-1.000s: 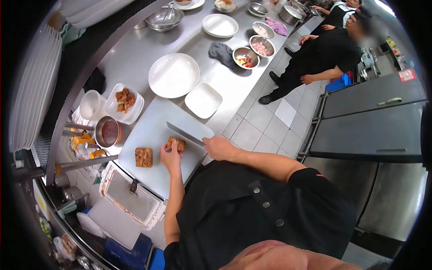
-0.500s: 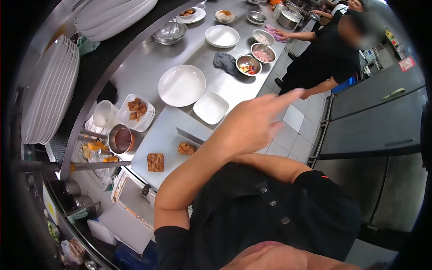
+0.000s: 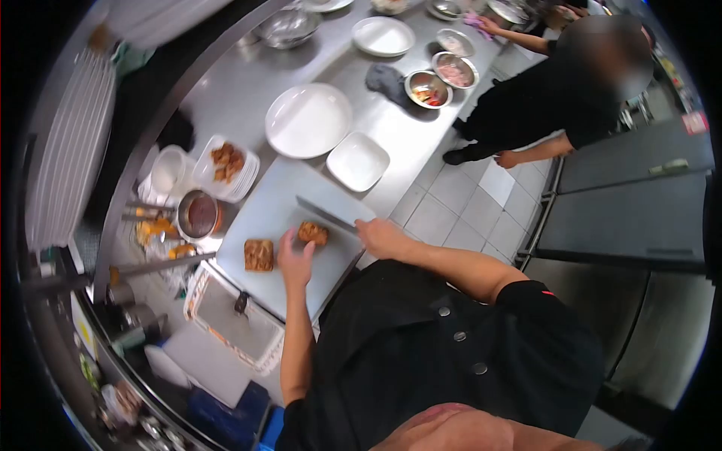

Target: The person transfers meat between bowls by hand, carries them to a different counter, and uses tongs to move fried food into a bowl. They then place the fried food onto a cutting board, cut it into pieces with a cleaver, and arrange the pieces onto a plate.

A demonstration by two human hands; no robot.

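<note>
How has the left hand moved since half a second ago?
Yes. The left hand has dropped from in front of the camera back to the board, beside the meat.

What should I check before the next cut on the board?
1. Right hand grips the cleaver: ok.
2. Left hand beside the meat piece; fingertips clear of the blade: cannot tell.
3. Cutting board flat on the counter: ok.
4. Second meat piece lies apart from the blade: ok.
5. Square dish stands clear beyond the board: ok.
6. Co-worker away from the blade: ok.
</note>
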